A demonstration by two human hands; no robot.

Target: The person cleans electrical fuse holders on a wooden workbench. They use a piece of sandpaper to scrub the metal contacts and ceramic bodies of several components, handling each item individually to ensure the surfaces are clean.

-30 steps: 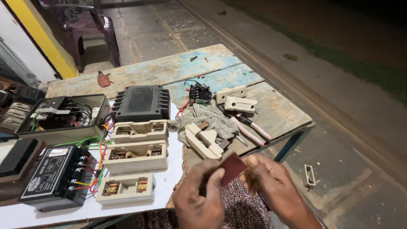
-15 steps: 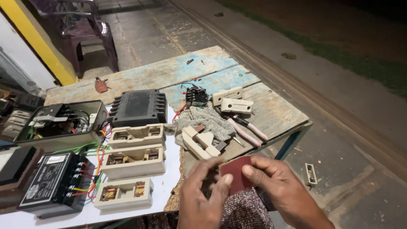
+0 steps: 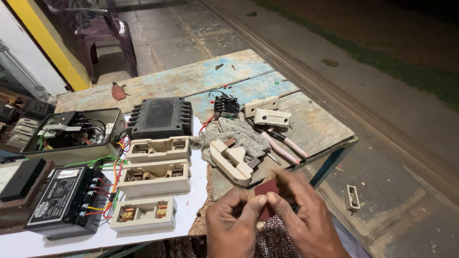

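Head view shows both hands low in the frame, just off the near edge of the wooden table [image 3: 306, 129]. The left hand [image 3: 234, 224] and right hand [image 3: 306, 224] are closed together around a small reddish-brown sheet [image 3: 266, 191], fingertips pinching it from both sides, so it sits upright between them. It looks like abrasive paper being folded or readied for use. A cream switch part [image 3: 232, 162] lies just beyond the hands, beside a grey cloth [image 3: 234, 136] and pink-handled pliers [image 3: 282, 143]. Working the sheet calls for a firm two-handed pinch, kept clear of the table edge
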